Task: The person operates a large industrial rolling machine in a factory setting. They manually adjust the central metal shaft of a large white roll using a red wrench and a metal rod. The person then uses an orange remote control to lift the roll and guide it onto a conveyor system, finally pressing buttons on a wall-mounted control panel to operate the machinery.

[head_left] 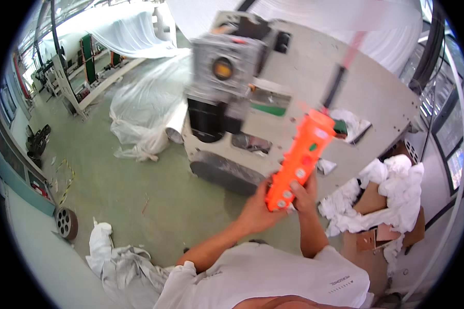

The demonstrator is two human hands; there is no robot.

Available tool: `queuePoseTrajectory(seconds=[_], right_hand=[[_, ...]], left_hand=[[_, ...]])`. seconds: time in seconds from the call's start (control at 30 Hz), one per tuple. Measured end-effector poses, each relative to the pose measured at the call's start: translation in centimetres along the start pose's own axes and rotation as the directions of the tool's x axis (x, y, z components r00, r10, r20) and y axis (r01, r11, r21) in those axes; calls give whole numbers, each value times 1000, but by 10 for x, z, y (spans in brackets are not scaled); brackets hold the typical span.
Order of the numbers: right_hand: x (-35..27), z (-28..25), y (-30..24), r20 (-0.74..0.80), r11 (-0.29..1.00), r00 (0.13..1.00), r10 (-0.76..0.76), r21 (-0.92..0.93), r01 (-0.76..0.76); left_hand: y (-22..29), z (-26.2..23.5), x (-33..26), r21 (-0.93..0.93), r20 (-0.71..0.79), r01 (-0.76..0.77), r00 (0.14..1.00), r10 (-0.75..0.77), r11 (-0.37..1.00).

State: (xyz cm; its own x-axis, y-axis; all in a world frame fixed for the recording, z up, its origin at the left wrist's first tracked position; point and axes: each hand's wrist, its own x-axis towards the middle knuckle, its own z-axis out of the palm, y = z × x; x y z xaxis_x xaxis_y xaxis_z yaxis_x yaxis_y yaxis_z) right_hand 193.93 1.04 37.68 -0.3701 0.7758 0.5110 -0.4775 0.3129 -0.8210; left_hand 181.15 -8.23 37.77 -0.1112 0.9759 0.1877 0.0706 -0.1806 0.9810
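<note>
Both my hands hold an orange hoist pendant control (pixel 303 157) with a column of buttons on its face. It tilts away from me, its upper end to the right, and a dark cable (pixel 336 85) runs up from that end. My left hand (pixel 260 208) wraps round the lower left side. My right hand (pixel 305 194) grips the lower right side, with the thumb on the face near the buttons. The fingers behind the control are hidden. Beyond it stands a large grey machine plate (pixel 366 110) with cut-outs, carrying a plastic-wrapped gearbox (pixel 211 64) and a black motor (pixel 206 121).
Crumpled clear plastic sheeting (pixel 144 113) lies on the green floor left of the machine. White wadding (pixel 402 190) and cardboard (pixel 368 239) are heaped at the right. Grey cloth (pixel 126 265) lies near left, by a round wheel (pixel 67 223). White sheets (pixel 129 33) drape equipment behind.
</note>
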Motion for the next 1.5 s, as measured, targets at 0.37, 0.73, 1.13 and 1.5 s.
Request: queuePoseTrajectory(seconds=[0.37, 0.73, 1.13, 1.5], right_hand=[[25, 139, 47, -578, 901, 711, -400, -390, 190], [80, 302, 75, -749, 843, 398, -529, -519, 145], [199, 469, 125, -608, 672, 408, -681, -740, 20], [249, 563, 138, -673, 740, 415, -611, -673, -2]], left_hand=[[-81, -262, -17, -10, 218, 12, 976, -10, 1000], [-373, -597, 18, 332, -184, 551, 834, -520, 765], [-529, -938, -191, -791, -254, 564, 51, -966, 238], [-554, -1115, 19, -520, -450, 691, 279, -849, 502]])
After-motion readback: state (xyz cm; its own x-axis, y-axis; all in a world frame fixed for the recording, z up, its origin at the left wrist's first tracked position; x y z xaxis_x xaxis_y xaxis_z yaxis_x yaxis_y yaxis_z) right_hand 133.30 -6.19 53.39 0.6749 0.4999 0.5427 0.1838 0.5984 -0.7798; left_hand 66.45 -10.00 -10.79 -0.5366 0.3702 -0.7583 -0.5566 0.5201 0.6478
